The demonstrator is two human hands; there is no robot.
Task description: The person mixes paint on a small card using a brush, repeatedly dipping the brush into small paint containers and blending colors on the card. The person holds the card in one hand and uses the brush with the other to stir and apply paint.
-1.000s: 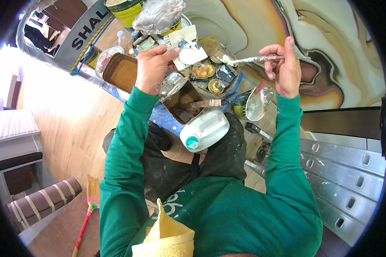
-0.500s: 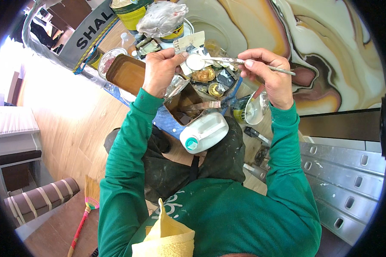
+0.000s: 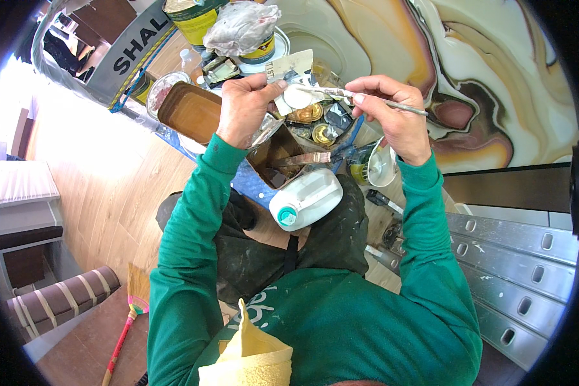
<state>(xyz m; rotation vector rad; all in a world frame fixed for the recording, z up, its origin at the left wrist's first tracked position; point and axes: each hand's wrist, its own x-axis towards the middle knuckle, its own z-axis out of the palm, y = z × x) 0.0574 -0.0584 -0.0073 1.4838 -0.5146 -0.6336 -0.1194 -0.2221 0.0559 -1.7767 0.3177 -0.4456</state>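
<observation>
My left hand [image 3: 244, 109] is closed, thumb and finger pinching the edge of a scrap of printed card [image 3: 294, 66]. Beside the thumb shows a round white patch [image 3: 296, 97]; whether it is paint on the card or a separate disc I cannot tell. In my right hand [image 3: 392, 116] is a thin paint-smeared brush [image 3: 402, 106], pinched between thumb and fingers, its whitened end pointing left over that patch. Below the hands lie several opened tins and lids [image 3: 323, 134], a brown rectangular tin with a flat brush [image 3: 312, 158] across it, and a white jug [image 3: 307, 199] with a teal cap.
A brown tray-like container [image 3: 190, 112] is left of my left hand. Paint cans [image 3: 196, 22] and a plastic-wrapped bundle [image 3: 241, 29] stand behind. A white cup [image 3: 382, 166] is below my right hand. A metal ladder [image 3: 521, 276] lies right, a broom [image 3: 125, 328] lower left, a marbled panel [image 3: 495, 64] behind.
My right hand has moved a little left with the thin brush, bringing its whitened end farther over the white patch. My left hand and the card have shifted only slightly.
</observation>
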